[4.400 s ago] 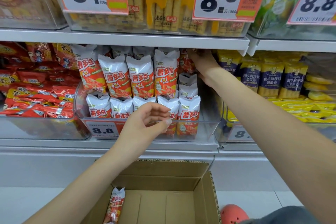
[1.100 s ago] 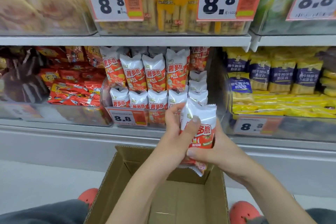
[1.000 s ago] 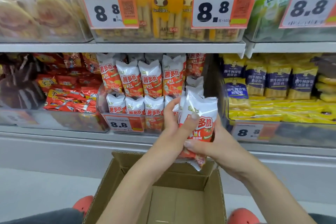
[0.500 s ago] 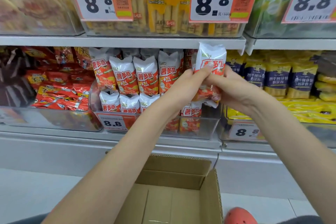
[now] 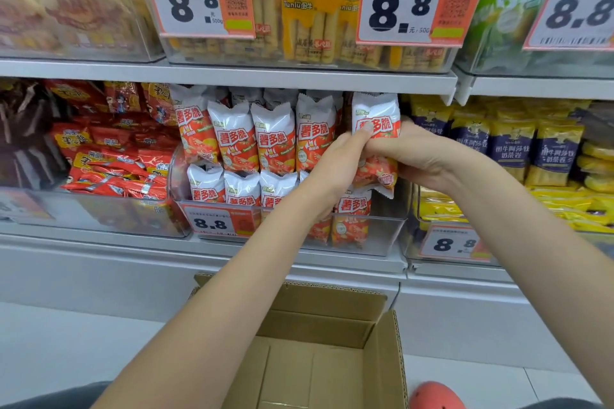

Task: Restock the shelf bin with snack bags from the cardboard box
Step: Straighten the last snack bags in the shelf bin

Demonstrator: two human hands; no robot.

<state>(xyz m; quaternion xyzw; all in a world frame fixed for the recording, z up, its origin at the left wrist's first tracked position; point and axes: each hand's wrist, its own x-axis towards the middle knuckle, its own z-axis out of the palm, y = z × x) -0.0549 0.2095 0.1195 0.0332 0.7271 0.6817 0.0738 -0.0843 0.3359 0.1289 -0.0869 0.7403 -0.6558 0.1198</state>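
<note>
Both arms extended: left hand (image 5: 335, 156) and right hand (image 5: 422, 156) each pinch the upright white-and-red snack bag (image 5: 377, 139) above the clear plastic shelf bin (image 5: 382, 236).

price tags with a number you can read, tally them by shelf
upper shelf price tags: 3
lower shelf price tags: 2
total: 5
An orange blur on the far left lower bin may be another tag. It cannot be read, so it is not counted.
</note>
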